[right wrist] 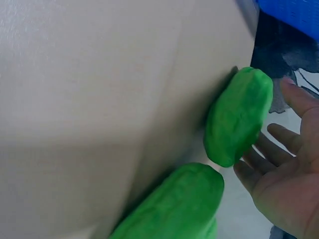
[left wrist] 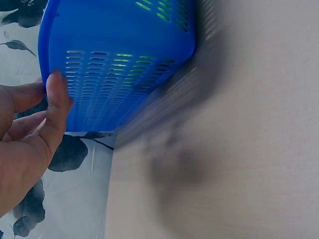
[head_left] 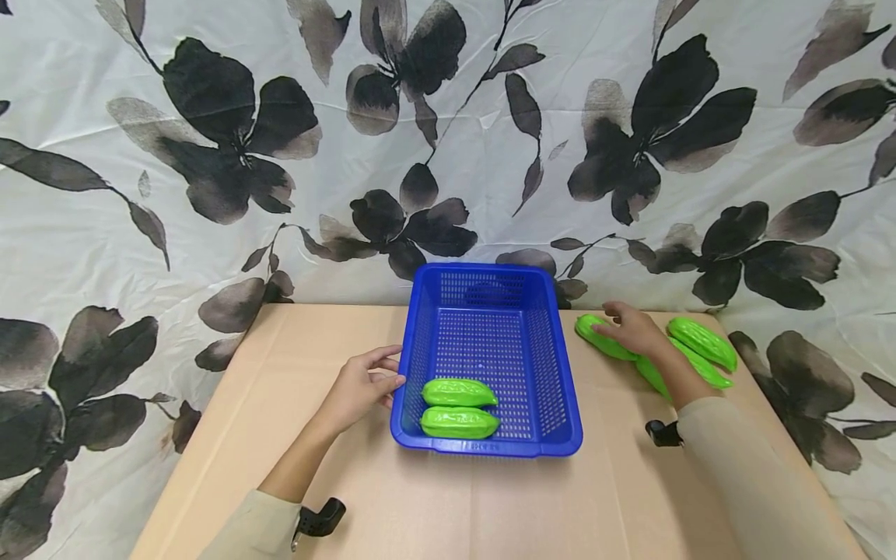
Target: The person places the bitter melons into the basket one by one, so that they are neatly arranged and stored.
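A blue perforated plastic basket (head_left: 521,334) holds two long, ridged green fruits, an upper one (head_left: 458,392) and a lower one (head_left: 460,422), side by side near its front left corner. At the basket's left rim is my left hand (head_left: 358,389), its thumb and fingertips touching from outside. To the right of the basket, my right hand (head_left: 635,333) reaches over another green ridged fruit (head_left: 602,339). In the right wrist view its thumb and fingers stand spread around that fruit (right wrist: 239,117), not closed on it.
Several more green fruits lie at the right: one at the back (head_left: 702,342), one beside it (head_left: 703,365), and one (head_left: 651,376) partly under my right forearm. The light-brown tabletop (head_left: 420,505) ends against a flower-patterned cloth (head_left: 504,155). Dark straps sit at both wrists.
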`<state>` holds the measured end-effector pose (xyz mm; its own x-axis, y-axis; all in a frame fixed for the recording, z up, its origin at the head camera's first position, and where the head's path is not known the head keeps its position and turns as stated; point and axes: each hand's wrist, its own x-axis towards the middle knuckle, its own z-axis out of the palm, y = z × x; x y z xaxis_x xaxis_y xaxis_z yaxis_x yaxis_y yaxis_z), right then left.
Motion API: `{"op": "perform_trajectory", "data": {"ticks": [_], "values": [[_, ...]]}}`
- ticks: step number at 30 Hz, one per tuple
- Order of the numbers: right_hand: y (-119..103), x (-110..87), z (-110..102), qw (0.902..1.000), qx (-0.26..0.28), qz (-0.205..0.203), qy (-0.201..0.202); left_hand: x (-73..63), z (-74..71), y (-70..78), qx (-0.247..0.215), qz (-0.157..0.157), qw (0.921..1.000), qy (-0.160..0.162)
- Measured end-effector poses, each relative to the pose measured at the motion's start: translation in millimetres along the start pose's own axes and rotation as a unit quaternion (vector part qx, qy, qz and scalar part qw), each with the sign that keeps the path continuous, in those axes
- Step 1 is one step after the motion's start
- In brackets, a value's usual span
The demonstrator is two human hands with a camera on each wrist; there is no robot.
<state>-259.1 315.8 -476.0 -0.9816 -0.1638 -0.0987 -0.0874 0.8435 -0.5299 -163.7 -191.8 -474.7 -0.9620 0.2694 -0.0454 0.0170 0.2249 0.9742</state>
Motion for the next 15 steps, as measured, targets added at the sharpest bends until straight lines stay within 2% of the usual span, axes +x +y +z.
{"op": "perform_trajectory", "data": {"ticks": [15], "values": [[4.4,8.6,17.5,0.9987,-0.047,0.020,0.000,-1.3,-1.7,6.4,-0.009,-0.006,0.9999,-0.005]]}}
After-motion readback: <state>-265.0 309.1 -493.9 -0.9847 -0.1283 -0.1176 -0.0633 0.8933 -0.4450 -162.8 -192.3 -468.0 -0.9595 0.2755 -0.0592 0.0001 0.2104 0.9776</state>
